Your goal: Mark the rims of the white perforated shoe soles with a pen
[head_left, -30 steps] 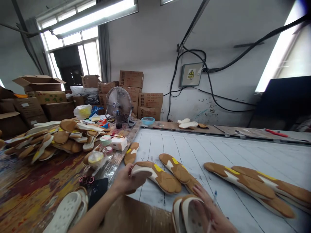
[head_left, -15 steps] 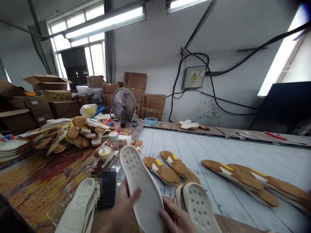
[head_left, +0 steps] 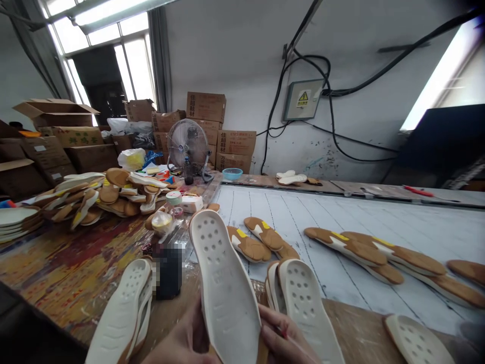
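Holding a perforated cream insole [head_left: 223,288] upright between both hands, its holed end pointing toward 12 o'clock and its lower end hidden behind the fingers. The left hand [head_left: 182,338] cups the insole's left edge, while the right hand [head_left: 284,336] curls around its right edge, so each grip is closed on the sole from its own side.

Just beside the right hand, at about 3 o'clock, a stack of cream insoles [head_left: 299,308] rests on a wooden counter edge [head_left: 359,323]. Another stack of cream insoles [head_left: 121,308] lies at about 9 o'clock on a paint-stained counter [head_left: 64,263], and a single cream insole [head_left: 415,341] lies farther off at about 4 o'clock.

Between the left stack and the held insole stands a dark object [head_left: 168,270], too blurred to identify. Tan insoles with yellow tape [head_left: 346,247] lie in rows at about 2 o'clock on a white counter marked with dashed lines [head_left: 435,222]. A heap of tan-and-cream insoles [head_left: 109,199] sits at about 10 o'clock, below a metal fan [head_left: 187,144] and stacked cardboard boxes [head_left: 206,121].
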Demonstrator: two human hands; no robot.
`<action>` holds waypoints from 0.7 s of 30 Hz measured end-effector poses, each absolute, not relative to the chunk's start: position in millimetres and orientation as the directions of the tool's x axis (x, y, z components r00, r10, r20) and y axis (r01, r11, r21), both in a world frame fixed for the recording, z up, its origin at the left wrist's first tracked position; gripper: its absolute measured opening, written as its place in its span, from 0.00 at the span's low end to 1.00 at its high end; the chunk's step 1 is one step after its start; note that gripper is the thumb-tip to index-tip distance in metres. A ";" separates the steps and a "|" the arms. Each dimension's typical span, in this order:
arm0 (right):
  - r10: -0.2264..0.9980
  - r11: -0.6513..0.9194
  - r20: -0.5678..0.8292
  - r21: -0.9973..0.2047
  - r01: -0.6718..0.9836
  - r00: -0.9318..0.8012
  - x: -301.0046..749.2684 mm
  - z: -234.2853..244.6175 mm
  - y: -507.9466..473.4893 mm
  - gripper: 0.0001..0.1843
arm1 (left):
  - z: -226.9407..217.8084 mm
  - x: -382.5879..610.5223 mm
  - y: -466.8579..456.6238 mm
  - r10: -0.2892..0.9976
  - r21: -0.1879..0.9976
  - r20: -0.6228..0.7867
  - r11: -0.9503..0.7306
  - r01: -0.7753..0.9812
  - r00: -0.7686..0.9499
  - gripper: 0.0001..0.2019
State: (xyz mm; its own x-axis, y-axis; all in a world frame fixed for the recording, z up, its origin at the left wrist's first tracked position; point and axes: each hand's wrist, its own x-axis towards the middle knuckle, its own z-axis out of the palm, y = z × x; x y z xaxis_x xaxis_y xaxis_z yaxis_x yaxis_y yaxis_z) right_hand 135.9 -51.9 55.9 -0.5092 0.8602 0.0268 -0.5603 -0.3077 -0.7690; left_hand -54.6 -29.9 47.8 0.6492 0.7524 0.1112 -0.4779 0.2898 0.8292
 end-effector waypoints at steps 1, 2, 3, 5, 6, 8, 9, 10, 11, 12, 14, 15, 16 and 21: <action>0.859 -0.319 0.017 -0.764 -0.561 -0.512 135.8 53.3 -52.9 0.24 | 47.5 -55.6 -30.5 0.752 0.837 0.120 0.275 -0.474 0.648 0.38; 0.859 -0.326 0.008 -0.762 -0.559 -0.512 135.6 51.1 -53.7 0.23 | 47.0 -56.5 -31.2 0.754 0.843 0.124 0.263 -0.469 0.645 0.39; 0.862 -0.325 0.002 -0.764 -0.558 -0.506 135.5 49.4 -54.2 0.23 | 46.4 -57.2 -31.8 0.756 0.849 0.124 0.255 -0.463 0.643 0.39; 0.869 -0.319 -0.006 -0.771 -0.551 -0.495 135.2 48.5 -54.7 0.22 | 44.9 -58.3 -32.6 0.762 0.856 0.120 0.245 -0.455 0.636 0.40; 0.868 -0.314 -0.001 -0.776 -0.547 -0.496 135.2 49.1 -54.7 0.22 | 44.0 -58.8 -32.5 0.764 0.859 0.114 0.245 -0.449 0.635 0.40; 0.868 -0.288 0.007 -0.807 -0.516 -0.496 135.6 52.0 -54.2 0.24 | 41.2 -60.3 -31.1 0.767 0.870 0.097 0.244 -0.429 0.634 0.39; 0.873 -0.267 0.003 -0.833 -0.484 -0.487 136.0 53.7 -54.0 0.24 | 39.3 -61.2 -29.6 0.773 0.879 0.089 0.236 -0.415 0.628 0.39; 0.881 -0.235 0.006 -0.863 -0.447 -0.473 136.4 55.1 -54.0 0.24 | 37.1 -62.1 -27.8 0.793 0.888 0.078 0.220 -0.403 0.604 0.38; 0.888 -0.200 0.012 -0.890 -0.410 -0.460 136.9 56.0 -54.3 0.25 | 34.6 -62.8 -25.6 0.833 0.897 0.060 0.197 -0.396 0.550 0.37; 0.889 -0.173 0.020 -0.911 -0.374 -0.458 137.3 56.2 -54.8 0.25 | 31.8 -63.2 -23.5 0.889 0.905 0.032 0.169 -0.391 0.457 0.35; 0.887 -0.132 0.023 -0.945 -0.301 -0.462 137.8 54.3 -56.0 0.26 | 25.8 -62.4 -20.3 0.973 0.919 -0.071 0.149 -0.366 0.219 0.29; 0.894 -0.100 0.025 -0.962 -0.255 -0.447 137.7 52.6 -56.2 0.25 | 22.6 -61.0 -19.7 0.984 0.918 -0.134 0.168 -0.358 0.119 0.26; 0.907 -0.064 0.030 -0.976 -0.209 -0.419 137.1 50.7 -55.8 0.26 | 19.3 -58.9 -19.8 0.980 0.911 -0.190 0.197 -0.362 0.056 0.23; 0.932 0.086 0.118 -0.990 -0.108 -0.343 124.2 55.2 -44.9 0.34 | 2.1 -47.9 -28.6 0.964 0.842 -0.264 0.249 -0.479 0.037 0.27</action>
State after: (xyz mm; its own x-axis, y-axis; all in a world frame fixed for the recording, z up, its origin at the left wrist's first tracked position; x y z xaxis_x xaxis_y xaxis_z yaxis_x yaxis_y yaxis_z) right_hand 124.2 -44.9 55.2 -0.3427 0.9320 0.1179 -0.1080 0.0856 -0.9905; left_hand -47.9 -28.6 2.1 0.0370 0.9637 -0.2644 -0.4793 0.2493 0.8415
